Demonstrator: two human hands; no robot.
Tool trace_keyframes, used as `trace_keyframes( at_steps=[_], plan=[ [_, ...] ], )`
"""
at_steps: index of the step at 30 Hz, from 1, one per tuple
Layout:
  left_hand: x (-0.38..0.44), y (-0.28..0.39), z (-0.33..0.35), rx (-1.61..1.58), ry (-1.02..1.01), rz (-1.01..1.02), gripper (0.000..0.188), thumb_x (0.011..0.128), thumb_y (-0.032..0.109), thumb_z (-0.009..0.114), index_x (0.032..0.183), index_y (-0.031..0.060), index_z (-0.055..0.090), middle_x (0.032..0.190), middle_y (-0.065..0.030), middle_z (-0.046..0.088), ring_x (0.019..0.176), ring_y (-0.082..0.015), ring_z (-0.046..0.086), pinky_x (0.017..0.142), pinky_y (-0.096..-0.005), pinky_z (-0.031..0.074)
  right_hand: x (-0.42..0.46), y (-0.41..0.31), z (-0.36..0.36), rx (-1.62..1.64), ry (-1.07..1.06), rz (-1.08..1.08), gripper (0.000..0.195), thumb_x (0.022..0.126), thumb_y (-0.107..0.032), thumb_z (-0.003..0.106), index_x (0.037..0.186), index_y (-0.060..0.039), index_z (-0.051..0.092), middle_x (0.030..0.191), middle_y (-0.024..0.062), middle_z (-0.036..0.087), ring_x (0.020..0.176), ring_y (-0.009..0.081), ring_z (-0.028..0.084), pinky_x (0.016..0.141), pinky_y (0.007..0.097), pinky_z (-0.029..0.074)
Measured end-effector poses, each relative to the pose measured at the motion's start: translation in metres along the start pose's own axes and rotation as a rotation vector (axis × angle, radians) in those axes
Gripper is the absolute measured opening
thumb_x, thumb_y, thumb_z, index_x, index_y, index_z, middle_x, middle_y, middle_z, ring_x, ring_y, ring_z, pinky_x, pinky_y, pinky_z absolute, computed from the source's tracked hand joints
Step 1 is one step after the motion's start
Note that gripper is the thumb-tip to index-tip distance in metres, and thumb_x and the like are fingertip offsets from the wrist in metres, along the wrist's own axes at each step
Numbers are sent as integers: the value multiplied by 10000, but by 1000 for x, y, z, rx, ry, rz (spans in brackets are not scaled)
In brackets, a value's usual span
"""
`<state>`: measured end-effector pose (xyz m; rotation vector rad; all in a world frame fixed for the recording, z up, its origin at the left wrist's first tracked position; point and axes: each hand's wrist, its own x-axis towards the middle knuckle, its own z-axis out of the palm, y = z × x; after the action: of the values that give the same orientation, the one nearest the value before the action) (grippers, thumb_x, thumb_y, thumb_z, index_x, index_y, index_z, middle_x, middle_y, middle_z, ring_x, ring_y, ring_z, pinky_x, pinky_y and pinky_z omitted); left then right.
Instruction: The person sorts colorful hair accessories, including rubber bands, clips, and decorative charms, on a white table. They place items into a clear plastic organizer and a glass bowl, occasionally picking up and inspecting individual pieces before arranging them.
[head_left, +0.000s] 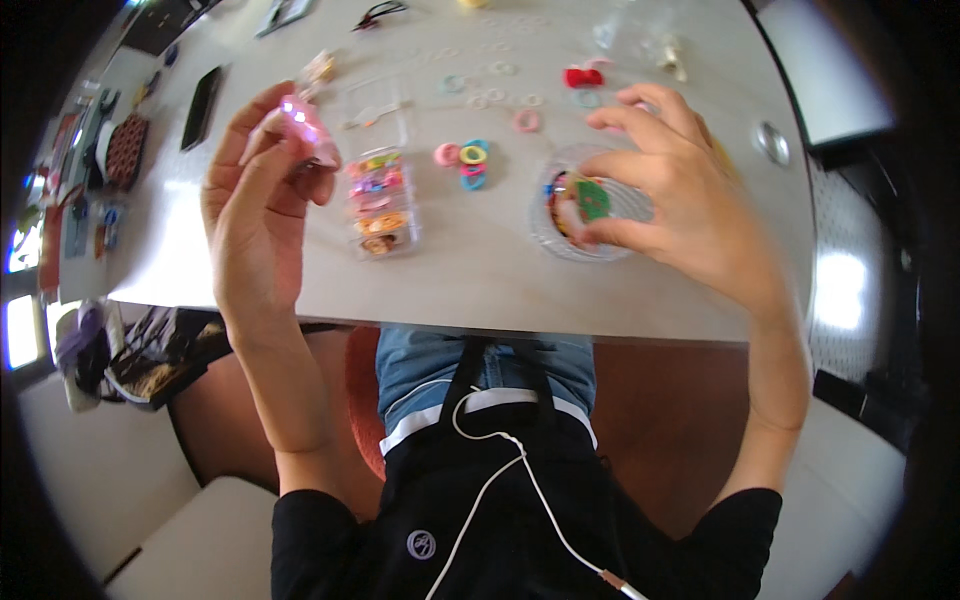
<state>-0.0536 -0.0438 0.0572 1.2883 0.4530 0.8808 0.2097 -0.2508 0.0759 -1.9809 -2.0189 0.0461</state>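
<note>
My left hand (251, 195) is raised over the table's left part, with a shiny pink object (313, 135) pinched between thumb and fingers. What exactly this object is, I cannot tell. My right hand (686, 184) hovers at a clear round plastic container (553, 241), thumb and fingers spread apart above its rim. Inside that container lie colourful small items, among them a green piece (592, 199). Between the hands stands a clear compartment box (412, 229) of small, brightly coloured accessories, its transparent lid (386, 112) folded back behind it.
Several colourful hair ties (473, 155) lie mid-table. Behind them are a pink hair tie (526, 121), pale rings (495, 94) and a red bow (583, 78). A black phone (201, 109) rests at left, a shiny oval object (772, 143) at right. The table's front edge (480, 327) runs before my lap.
</note>
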Motion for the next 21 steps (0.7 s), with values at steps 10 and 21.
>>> trace_keyframes(
  at_steps=[10,21],
  plan=[
    [-28,1,-36,255,229,102,399,993,41,632,1377,-20,543,1047,-108,688,852,-166,669,678,-272,483,20,-1,16,59,-118,4,125,806,-98,739,870,5,708,1168,138,675,1316,365,523,1057,472,446],
    [-38,-34,27,177,31,-89,434,929,-97,680,1341,-55,551,1111,-89,661,939,-130,665,810,-259,550,4,17,-3,327,26,140,115,825,-69,776,835,-17,673,1069,86,709,1206,301,591,1001,395,465]
  ],
)
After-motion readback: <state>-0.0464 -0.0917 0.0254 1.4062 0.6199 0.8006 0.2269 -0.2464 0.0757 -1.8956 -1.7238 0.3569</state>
